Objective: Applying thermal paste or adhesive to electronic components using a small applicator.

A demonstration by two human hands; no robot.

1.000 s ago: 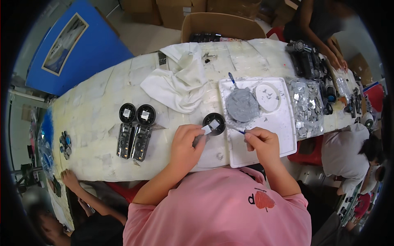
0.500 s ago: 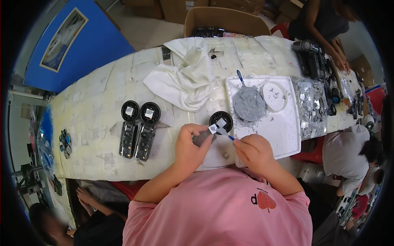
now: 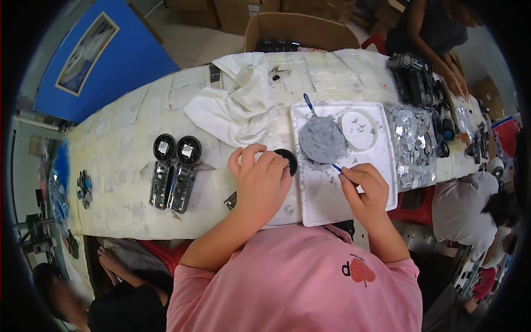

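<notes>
My left hand [image 3: 260, 180] is bent over a black device, its fingers curled down beside the round black head [image 3: 286, 160]. The back of the hand covers most of the device, and what the fingertips grip is hidden. The device's lower end [image 3: 231, 201] shows by the wrist. My right hand [image 3: 365, 191] pinches a small spatula by its blue handle [image 3: 336, 166], its tip at the near rim of a tub of grey paste [image 3: 322, 140]. Another blue-handled tool [image 3: 308, 103] leans in that tub. The tub stands on a white tray [image 3: 345, 202].
Two similar black devices [image 3: 172, 185] with silver squares lie left. A white cloth [image 3: 229, 110] lies beyond; a round white lid [image 3: 358, 130] is on the tray. Silver squares [image 3: 412, 144] fill a clear bag at right. Co-workers sit around the table.
My right hand has moved the spatula rightward, from the small square to the paste tub. My left hand has turned over the device and now hides the square it held up.
</notes>
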